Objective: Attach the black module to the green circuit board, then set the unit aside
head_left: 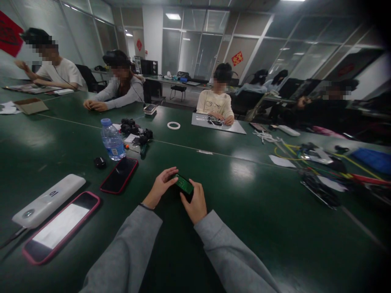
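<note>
Both hands are in front of me, over the dark green table (pixel 250 228). Between them is a small dark phone (pixel 184 185), held sideways with a green picture and pale marks on its screen. My left hand (pixel 162 185) grips its left end, the thumb lying by the screen and the fingers over the far edge. Around the right end my right hand (pixel 196 201) is closed, thumb along the near side. The undersides of the fingers are partly hidden. Grey sleeves cover both forearms.
To the left lie a black phone in a red case (pixel 119 176), a pink-cased phone with a lit screen (pixel 62 228), a white power bank (pixel 50 201) and a water bottle (pixel 112 140). A white ring (pixel 173 125) lies ahead. Tangled cables (pixel 320 162) spread rightward. Several people sit beyond.
</note>
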`<state>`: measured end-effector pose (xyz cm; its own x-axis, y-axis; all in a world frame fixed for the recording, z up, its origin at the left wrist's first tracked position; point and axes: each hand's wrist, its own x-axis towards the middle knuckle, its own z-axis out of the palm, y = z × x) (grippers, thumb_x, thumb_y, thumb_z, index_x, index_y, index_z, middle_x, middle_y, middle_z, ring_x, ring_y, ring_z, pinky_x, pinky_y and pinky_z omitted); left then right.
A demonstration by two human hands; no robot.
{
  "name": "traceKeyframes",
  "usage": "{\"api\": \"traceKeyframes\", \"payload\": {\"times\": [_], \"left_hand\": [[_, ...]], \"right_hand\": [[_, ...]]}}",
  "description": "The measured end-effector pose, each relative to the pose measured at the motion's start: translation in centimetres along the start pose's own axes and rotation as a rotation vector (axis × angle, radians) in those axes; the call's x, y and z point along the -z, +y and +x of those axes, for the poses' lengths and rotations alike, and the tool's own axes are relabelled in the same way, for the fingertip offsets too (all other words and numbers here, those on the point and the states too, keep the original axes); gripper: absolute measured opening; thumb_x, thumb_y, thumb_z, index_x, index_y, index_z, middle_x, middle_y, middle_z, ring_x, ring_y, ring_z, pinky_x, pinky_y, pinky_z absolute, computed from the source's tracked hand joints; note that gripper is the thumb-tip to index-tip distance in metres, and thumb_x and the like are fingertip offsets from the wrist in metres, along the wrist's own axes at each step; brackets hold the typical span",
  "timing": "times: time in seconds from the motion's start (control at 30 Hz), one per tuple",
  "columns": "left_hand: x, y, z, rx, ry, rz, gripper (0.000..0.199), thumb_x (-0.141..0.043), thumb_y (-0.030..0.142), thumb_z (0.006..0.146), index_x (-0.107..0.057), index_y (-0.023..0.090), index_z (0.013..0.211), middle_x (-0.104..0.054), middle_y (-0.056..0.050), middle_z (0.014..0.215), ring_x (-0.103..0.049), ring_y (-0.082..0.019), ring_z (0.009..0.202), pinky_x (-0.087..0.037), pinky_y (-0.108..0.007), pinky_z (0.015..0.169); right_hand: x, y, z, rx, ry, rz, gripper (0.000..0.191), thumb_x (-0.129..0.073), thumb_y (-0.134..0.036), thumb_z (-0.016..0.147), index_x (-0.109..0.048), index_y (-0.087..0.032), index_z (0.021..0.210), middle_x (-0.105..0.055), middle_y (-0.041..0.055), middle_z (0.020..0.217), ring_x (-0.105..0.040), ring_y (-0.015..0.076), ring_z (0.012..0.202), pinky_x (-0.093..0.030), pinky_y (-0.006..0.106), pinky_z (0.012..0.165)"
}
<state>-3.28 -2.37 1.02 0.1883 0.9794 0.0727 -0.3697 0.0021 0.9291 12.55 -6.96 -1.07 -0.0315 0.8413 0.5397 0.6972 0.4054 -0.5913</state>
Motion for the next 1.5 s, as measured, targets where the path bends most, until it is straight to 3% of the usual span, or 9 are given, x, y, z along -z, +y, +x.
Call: {"api": "traceKeyframes", "payload": {"times": [0.2,0.43,0.67,0.93,1.07,1.3,1.5], "left_hand": [[0.1,-0.3,0.2,-0.016,0.014,0.069,0.050,-0.067,0.023,0.072,-0.053,0.016,0.119,-0.056,-0.013,0.123,-0.048,-0.025,0.118,-0.036,-0.043,0.100],[0.2,-0.3,0.4,-0.050,0.060,0.123,0.044,-0.064,0.026,0.074,-0.054,0.015,0.116,-0.057,-0.013,0.122,-0.050,-0.023,0.116,-0.037,-0.041,0.100],[0.3,-0.8,0.3,-0.075,0.075,0.160,0.042,-0.063,0.025,0.076,-0.054,0.015,0.115,-0.058,-0.013,0.119,-0.052,-0.022,0.114,-0.038,-0.040,0.098],[0.0,-0.9,0.3,-0.060,0.080,0.181,0.040,-0.064,0.026,0.075,-0.056,0.015,0.113,-0.059,-0.013,0.117,-0.052,-0.023,0.113,-0.037,-0.041,0.099],[-0.3,-0.6,0.1,-0.055,0.094,0.137,0.046,-0.066,0.025,0.073,-0.053,0.016,0.117,-0.056,-0.012,0.122,-0.050,-0.023,0.116,-0.036,-0.041,0.101],[-2.2,-0.7,-0.7,0.014,0.165,-0.017,0.057,-0.068,0.026,0.072,-0.046,0.019,0.124,-0.050,-0.012,0.128,-0.049,-0.023,0.117,-0.036,-0.041,0.103],[-3.2,-1.2,-1.3,0.115,0.059,-0.145,0.058,-0.066,0.027,0.074,-0.043,0.021,0.126,-0.056,-0.012,0.120,-0.054,-0.024,0.110,-0.040,-0.044,0.098]], "right_hand": [[0.2,0.0,0.0,0.023,-0.006,0.083,0.047,-0.056,-0.029,0.082,-0.041,-0.015,0.124,-0.047,0.0121,0.112,-0.047,0.0248,0.107,-0.042,0.043,0.093],[0.6,-1.0,0.2,0.043,-0.115,0.204,0.051,-0.058,-0.032,0.084,-0.038,-0.018,0.129,-0.047,0.0109,0.115,-0.047,0.0236,0.108,-0.043,0.041,0.094],[0.2,-0.3,-0.2,0.062,-0.144,0.158,0.066,-0.067,-0.030,0.076,-0.033,-0.016,0.132,-0.046,0.0124,0.118,-0.046,0.0257,0.110,-0.042,0.044,0.095],[0.2,0.1,-0.2,0.037,-0.162,0.153,0.051,-0.061,-0.024,0.076,-0.042,-0.016,0.123,-0.050,0.0112,0.115,-0.050,0.0241,0.106,-0.045,0.041,0.092],[0.2,0.0,-0.2,0.027,-0.095,0.148,0.049,-0.057,-0.023,0.079,-0.041,-0.017,0.125,-0.051,0.0095,0.117,-0.050,0.0224,0.108,-0.044,0.040,0.094],[1.1,-0.3,0.2,-0.046,0.129,0.129,0.048,-0.057,-0.028,0.082,-0.042,-0.017,0.127,-0.051,0.0082,0.120,-0.050,0.0208,0.110,-0.043,0.037,0.095],[1.2,-1.1,0.4,-0.023,0.210,0.124,0.050,-0.058,-0.030,0.082,-0.043,-0.017,0.127,-0.051,0.0085,0.120,-0.051,0.0205,0.110,-0.044,0.036,0.095]]}}
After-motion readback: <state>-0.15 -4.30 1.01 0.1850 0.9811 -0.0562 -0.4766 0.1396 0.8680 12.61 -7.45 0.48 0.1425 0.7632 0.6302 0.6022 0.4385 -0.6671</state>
